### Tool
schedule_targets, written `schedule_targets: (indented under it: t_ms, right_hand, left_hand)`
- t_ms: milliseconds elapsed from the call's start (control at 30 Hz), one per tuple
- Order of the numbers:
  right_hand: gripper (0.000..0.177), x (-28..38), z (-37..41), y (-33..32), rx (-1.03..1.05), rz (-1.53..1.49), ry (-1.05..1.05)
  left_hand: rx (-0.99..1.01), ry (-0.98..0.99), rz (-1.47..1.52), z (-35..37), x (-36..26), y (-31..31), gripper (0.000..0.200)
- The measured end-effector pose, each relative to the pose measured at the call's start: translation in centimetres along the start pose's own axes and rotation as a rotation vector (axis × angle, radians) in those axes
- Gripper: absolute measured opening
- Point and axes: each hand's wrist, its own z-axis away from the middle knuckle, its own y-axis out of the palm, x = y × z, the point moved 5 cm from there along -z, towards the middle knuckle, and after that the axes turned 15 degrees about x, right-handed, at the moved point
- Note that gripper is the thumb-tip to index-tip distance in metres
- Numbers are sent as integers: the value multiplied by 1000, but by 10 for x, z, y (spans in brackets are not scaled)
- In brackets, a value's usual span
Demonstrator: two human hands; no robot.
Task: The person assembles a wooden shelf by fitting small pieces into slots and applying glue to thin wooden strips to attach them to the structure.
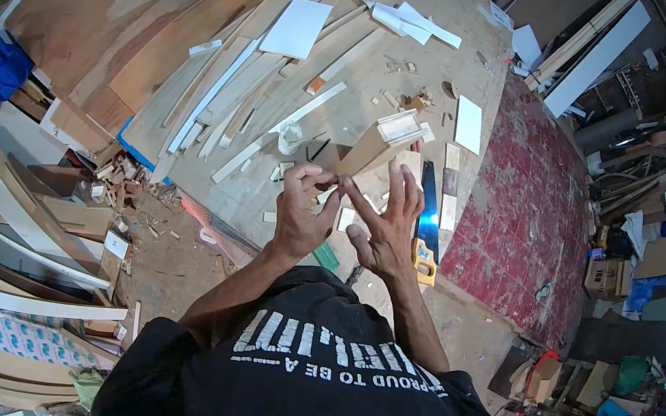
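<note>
Left hand (302, 214) fingers pinched closed, tips meeting the index of the right hand (387, 226), whose fingers spread open, both just beside the handsaw (428, 213) on the surface (433, 69).

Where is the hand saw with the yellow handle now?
In the head view, the hand saw lies on the workbench, just right of the right hand, near the bench's right edge.

Bright, even light on your table (449, 20), soft shadows. Blue glare on the saw blade (430, 198). Your left hand (305, 208) and right hand (387, 226) are sharp. Strong fisheye bend, black corners.
</note>
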Motion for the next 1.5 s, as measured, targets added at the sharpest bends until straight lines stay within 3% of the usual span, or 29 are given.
schedule_targets:
  t_ms: [133,400,467,533,600,767,933,1000,1100,1200,1267,1433,1500]
  right_hand:
    - [55,-2,2,-3,-76,-99,3]
    - [49,-1,-5,-21,-87,-1,27]
    - [47,-2,-7,-28,-140,-56,25]
    - [45,-1,-7,-32,-139,-74,2]
    - [48,1,-8,-27,-7,-77,-44]
    - [46,-9,-9,-39,-77,-119,52]
    - [52,-1,0,-24,-32,-131,-27]
    - [54,-1,6,-13,21,-42,1]
    - [55,-3,12,-11,-39,-96,12]
    - [55,-6,12,-15,-92,-132,44]
    - [56,-5,8,-7,33,56,36]
    - [55,-13,19,-2,-91,-90,82]
    - [55,-12,14,0,-14,-31,69]
  left_hand:
    - [5,28,-56,1,-7,1,52]
    - [52,378,-299,-3,-16,10,64]
    - [61,381,-315,-2,-19,10,64]
    - [67,385,-331,-3,-23,10,63]
    - [77,402,-359,-3,-27,10,62]
    - [92,371,-310,-3,-24,12,59]
    - [80,339,-223,-2,-20,12,56]
    - [41,195,-151,-2,-16,10,55]
    - [50,137,-175,-1,-13,8,49]
    - [59,194,-201,0,-11,13,48]
    - [54,184,-187,-1,-12,14,47]
    - [45,137,-170,-1,-13,10,47]
    - [46,91,-133,-2,-10,14,46]
